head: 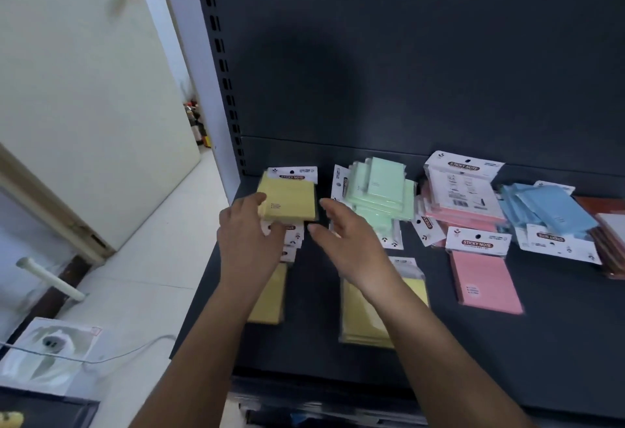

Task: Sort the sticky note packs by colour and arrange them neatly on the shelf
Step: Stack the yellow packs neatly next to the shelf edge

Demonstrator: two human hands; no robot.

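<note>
2 bare arms are extended forward, left forearm [209,343] and right forearm [436,343]. The left hand [250,228] is held thumb raised, fingers partly curled; a grip cannot be confirmed. The right hand [345,238] is spread, fingers straight, palm turned leftward, nothing held.

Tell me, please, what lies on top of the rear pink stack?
A pack lies face down on the pink stack, showing a white back with a barcode. Its note colour is covered.
</note>
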